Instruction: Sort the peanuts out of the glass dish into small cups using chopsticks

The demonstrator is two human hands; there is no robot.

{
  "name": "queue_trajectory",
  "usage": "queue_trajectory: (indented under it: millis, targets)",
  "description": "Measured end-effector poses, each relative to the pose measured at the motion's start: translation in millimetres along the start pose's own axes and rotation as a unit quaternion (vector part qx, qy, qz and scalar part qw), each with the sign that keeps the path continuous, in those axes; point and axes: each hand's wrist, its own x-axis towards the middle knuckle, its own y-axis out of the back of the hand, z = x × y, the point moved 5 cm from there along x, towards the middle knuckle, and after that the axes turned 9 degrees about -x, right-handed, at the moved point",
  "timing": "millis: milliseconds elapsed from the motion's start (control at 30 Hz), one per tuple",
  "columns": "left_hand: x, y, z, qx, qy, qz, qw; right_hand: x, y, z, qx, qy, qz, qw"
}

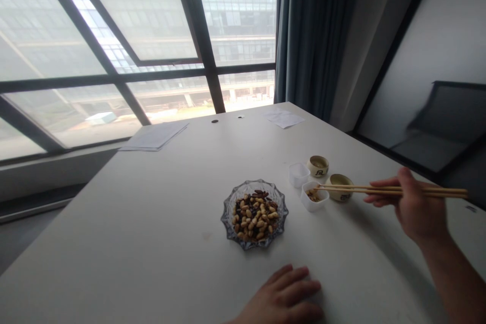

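My right hand (415,205) grips a pair of wooden chopsticks (375,190), held nearly level. Their tips are over a small white plastic cup (314,205) with some brownish pieces inside; whether the tips pinch anything is too small to tell. My left hand (288,296) lies on the table with fingers spread, holding nothing, just below a glass bowl (228,220) with a scalloped rim. Peanuts in shells (252,215) and darker nuts or seeds fill the bowl. Beside the cup stand a second white plastic cup (299,176) and two small ceramic cups, one farther back (318,167) and one nearer (340,188).
The white table (152,223) reaches back to a large window (159,10). Papers (154,137) lie at its far left, and another sheet (284,118) at the far right. Two round holes are near the back edge. A dark curtain (311,35) hangs behind.
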Motion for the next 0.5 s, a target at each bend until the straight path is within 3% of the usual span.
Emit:
queue_trajectory:
  millis: [333, 400, 500]
  targets:
    - [1, -1.6, -2, -0.021, 0.008, 0.005, 1.0, -9, -5, -12, 0.042, 0.049, 0.003, 0.998]
    - [1, -2.2, -2, -0.031, 0.014, 0.003, 0.999, -17, -16, -13, 0.072, 0.046, -0.028, 0.996]
    - [2, -2.5, -2, -0.042, 0.023, -0.002, 0.999, -37, -43, -14, 0.089, 0.038, -0.127, 0.987]
